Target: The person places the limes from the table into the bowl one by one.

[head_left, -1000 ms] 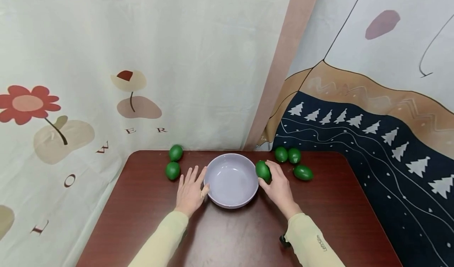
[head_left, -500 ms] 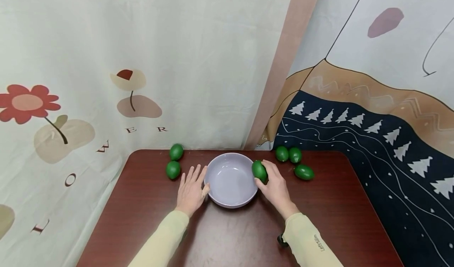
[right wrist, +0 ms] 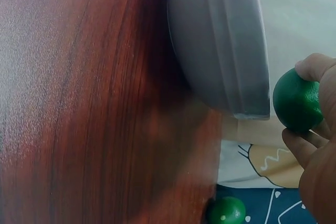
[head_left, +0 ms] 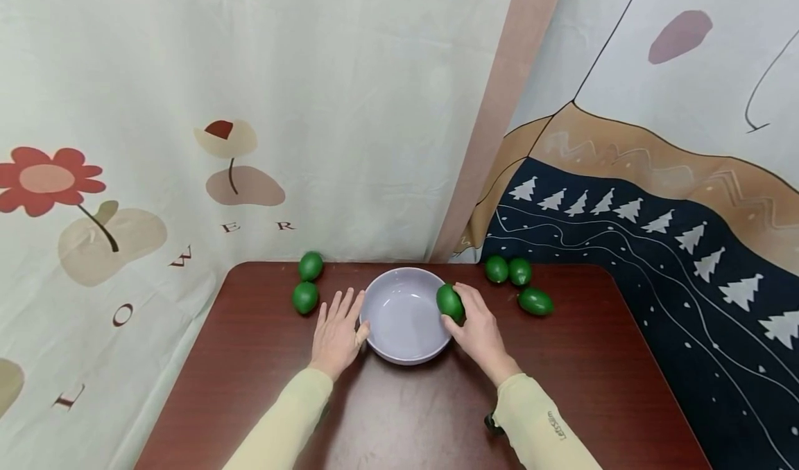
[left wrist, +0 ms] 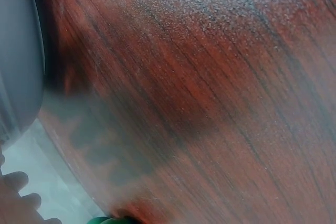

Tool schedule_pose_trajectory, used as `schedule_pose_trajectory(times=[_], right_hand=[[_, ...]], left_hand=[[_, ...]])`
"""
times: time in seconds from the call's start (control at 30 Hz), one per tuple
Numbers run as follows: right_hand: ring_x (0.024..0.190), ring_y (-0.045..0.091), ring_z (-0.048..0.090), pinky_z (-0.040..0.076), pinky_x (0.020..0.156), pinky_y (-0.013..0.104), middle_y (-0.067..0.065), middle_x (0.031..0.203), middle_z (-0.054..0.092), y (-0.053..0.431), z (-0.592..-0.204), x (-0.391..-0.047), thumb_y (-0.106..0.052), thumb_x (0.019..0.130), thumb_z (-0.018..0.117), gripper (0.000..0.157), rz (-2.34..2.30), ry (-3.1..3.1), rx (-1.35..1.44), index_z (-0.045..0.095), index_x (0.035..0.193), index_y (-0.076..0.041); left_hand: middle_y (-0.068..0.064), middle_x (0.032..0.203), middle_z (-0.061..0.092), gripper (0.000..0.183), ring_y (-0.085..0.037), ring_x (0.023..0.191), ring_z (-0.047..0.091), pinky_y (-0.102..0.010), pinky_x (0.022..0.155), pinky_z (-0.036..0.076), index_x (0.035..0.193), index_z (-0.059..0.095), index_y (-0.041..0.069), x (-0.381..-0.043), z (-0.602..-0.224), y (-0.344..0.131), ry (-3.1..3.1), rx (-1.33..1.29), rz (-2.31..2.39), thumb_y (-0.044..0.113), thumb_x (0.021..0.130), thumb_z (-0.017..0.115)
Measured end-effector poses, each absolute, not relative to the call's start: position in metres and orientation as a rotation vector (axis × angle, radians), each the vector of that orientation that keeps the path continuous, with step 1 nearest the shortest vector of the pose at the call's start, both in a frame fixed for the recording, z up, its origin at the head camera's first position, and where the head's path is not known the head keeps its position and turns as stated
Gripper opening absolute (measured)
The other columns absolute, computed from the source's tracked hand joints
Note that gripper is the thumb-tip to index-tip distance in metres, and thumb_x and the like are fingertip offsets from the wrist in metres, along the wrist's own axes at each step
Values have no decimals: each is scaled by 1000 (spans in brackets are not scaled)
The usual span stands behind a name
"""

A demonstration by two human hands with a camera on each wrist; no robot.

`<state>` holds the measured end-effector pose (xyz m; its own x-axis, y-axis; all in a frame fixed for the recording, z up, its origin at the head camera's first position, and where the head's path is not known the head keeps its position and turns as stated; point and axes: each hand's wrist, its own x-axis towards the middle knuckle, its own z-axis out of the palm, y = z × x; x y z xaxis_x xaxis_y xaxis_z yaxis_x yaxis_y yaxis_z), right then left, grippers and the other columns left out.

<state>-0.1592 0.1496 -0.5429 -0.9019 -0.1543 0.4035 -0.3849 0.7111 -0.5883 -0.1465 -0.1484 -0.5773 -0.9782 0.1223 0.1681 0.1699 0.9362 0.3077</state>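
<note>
A lavender bowl (head_left: 406,321) sits on the table between both hands, and nothing lies in it. My right hand (head_left: 477,328) grips a green lime (head_left: 449,302) over the bowl's right rim. In the right wrist view, thumb and fingers curl round that lime (right wrist: 296,100), just beyond the rim of the bowl (right wrist: 220,45). My left hand (head_left: 337,338) has its fingers spread straight, with the thumb at the bowl's left side; whether it touches is hard to tell. Only its fingertips (left wrist: 18,182) show in the left wrist view, below the bowl (left wrist: 18,56).
Two limes lie at the back left, a rear one (head_left: 310,266) and a nearer one (head_left: 305,297). Three more rest at the back right: one lime (head_left: 496,270), a second lime (head_left: 520,272) and a third lime (head_left: 535,301). Printed curtains (head_left: 349,109) hang behind the dark red table (head_left: 399,414).
My right hand has moved left with the lime, from beside the bowl to over its right rim. My left hand and the other limes have stayed in place.
</note>
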Motion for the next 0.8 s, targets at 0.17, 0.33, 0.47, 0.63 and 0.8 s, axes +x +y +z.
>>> schedule_pose_trajectory(times=[0.17, 0.33, 0.47, 0.63, 0.8], right_hand=[[120, 32, 64, 55, 101, 50, 14, 141, 58, 146, -545, -159, -14, 84, 86, 61, 989, -2595, 433, 59, 137, -4], [118, 32, 65, 55, 99, 49, 15, 140, 59, 143, -546, -158, -15, 83, 87, 62, 989, -2598, 462, 60, 137, -4], [119, 30, 64, 55, 100, 48, 13, 140, 59, 140, -547, -157, -15, 84, 86, 61, 997, -2620, 466, 59, 138, -5], [119, 30, 64, 56, 100, 49, 13, 138, 59, 136, -550, -155, -12, 83, 87, 59, 983, -2633, 474, 61, 136, -5], [121, 32, 64, 55, 101, 49, 16, 137, 60, 133, -553, -154, -12, 81, 88, 59, 968, -2631, 502, 62, 134, -3]], left_hand=[[-14, 164, 39, 65, -38, 154, 29, -61, 124, 20, 159, 42, 15, -147, -576, -148, -2954, -230, -478, 36, 100, 57], [-15, 163, 40, 65, -39, 153, 31, -61, 123, 21, 159, 42, 16, -146, -577, -149, -2954, -229, -465, 37, 100, 55], [-15, 162, 41, 64, -39, 152, 32, -61, 123, 22, 159, 43, 15, -146, -577, -149, -2939, -232, -476, 36, 99, 55], [-16, 162, 41, 64, -40, 152, 32, -62, 122, 22, 158, 44, 15, -146, -578, -148, -2938, -222, -496, 36, 99, 55], [-16, 163, 40, 64, -39, 153, 31, -61, 123, 21, 158, 44, 15, -146, -577, -148, -2946, -213, -500, 36, 99, 57]])
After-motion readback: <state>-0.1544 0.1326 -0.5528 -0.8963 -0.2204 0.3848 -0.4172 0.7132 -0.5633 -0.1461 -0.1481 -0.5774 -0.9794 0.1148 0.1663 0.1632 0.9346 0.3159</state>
